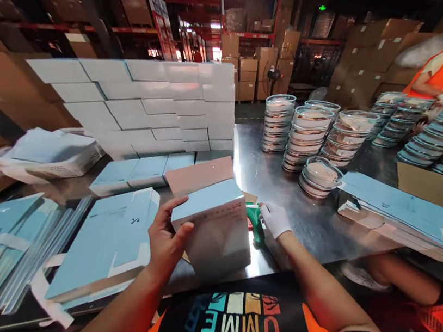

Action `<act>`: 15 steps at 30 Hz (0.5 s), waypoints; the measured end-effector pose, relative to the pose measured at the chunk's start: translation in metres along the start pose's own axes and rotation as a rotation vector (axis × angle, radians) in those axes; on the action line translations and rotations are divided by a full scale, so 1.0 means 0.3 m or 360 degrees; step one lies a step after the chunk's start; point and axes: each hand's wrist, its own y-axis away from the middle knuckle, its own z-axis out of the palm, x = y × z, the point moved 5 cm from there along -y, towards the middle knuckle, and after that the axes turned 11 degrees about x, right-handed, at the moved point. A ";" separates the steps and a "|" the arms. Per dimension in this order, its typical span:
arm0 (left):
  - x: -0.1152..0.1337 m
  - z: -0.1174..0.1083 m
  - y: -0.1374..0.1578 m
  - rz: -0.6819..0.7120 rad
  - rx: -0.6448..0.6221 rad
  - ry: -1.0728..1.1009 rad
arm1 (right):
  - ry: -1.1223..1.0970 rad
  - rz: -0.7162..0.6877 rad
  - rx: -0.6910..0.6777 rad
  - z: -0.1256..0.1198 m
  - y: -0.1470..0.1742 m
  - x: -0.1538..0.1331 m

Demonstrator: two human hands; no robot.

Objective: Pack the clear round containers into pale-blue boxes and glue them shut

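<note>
My bare left hand [168, 235] grips the left side of a small cardboard carton [217, 237], its thumb on the near face and fingers at the upper edge. The carton is tilted, with a light blue panel on top and a raised pinkish flap [201, 175] behind it. Just right of the carton, my right hand [276, 220] wears a white glove. Its fingers are closed at a green-handled tool [256, 228] that looks like a tape dispenser, partly hidden by the carton. Behind the carton lies a row of closed boxes [147, 169].
White cartons [143, 103] form a wall at the back left. Stacks of clear round containers [311, 132] stand on the metal table [256, 154]. Flattened blue cardboard [408, 214] lies right, more [110, 238] left. A white basket [70, 158] is far left. A co-worker [440, 73] stands back right.
</note>
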 end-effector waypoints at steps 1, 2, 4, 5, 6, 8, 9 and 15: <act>-0.002 0.004 0.004 -0.0004 -0.0020 0.0026 | -0.0080 -0.0014 -0.0018 -0.006 0.015 -0.027; -0.003 0.010 0.007 0.0002 -0.0041 0.0051 | -0.0224 -0.0041 -0.0065 -0.009 0.035 -0.065; -0.001 0.028 0.014 0.0034 -0.0109 0.0089 | -0.0578 -0.0161 -0.0227 -0.004 0.088 -0.161; 0.000 0.038 0.017 0.0058 -0.0157 0.0106 | -0.0723 -0.0248 -0.0309 -0.002 0.117 -0.213; 0.000 0.048 0.019 0.0079 -0.0215 0.0121 | -0.0808 -0.0342 -0.0362 -0.002 0.142 -0.259; -0.005 0.063 0.022 0.0095 -0.0328 0.0149 | -0.0760 -0.0494 -0.0346 -0.004 0.179 -0.321; -0.011 0.067 0.022 0.0094 -0.0374 0.0153 | -0.0692 -0.0532 -0.0302 -0.007 0.188 -0.335; -0.044 0.057 0.021 0.0160 -0.0303 0.0251 | -0.0484 -0.0633 -0.0232 0.002 0.193 -0.340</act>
